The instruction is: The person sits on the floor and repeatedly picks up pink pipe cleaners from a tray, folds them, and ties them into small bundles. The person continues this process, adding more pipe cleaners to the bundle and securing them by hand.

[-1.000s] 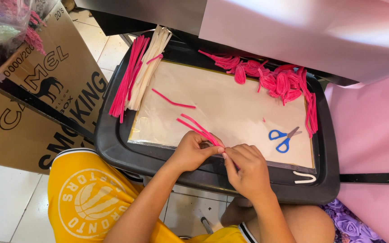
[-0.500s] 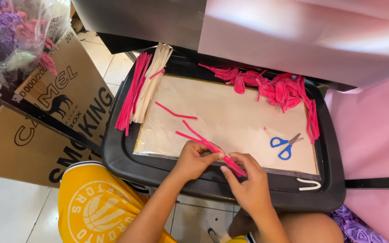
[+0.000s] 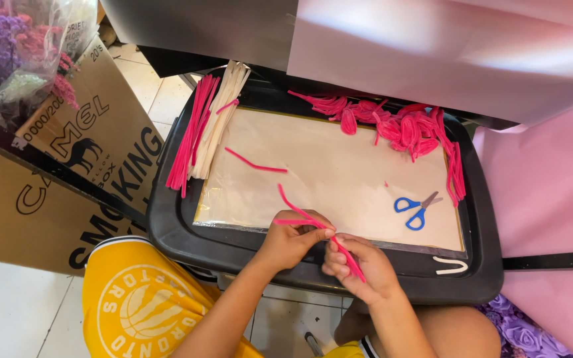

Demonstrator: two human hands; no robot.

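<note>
Pinching pink pipe cleaners (image 3: pixel 303 213) over the near edge of a black tray (image 3: pixel 167 219), the left hand (image 3: pixel 291 240) closes its fingertips on one end while the right hand (image 3: pixel 359 265) grips the other end between thumb and fingers. Blue scissors (image 3: pixel 417 210) lie on beige paper (image 3: pixel 339 169) just right of the hands. Looped pink pieces (image 3: pixel 399 126) pile along the far rim, and straight pink and white sticks (image 3: pixel 207 126) lie at the left side.

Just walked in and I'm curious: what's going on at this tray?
A person works pink pipe cleaners with both hands over a black tray. The left hand and right hand pinch them together near the tray's front edge. Blue scissors lie on the paper liner, straight stems at the left, and bent pink pieces along the back.
</note>
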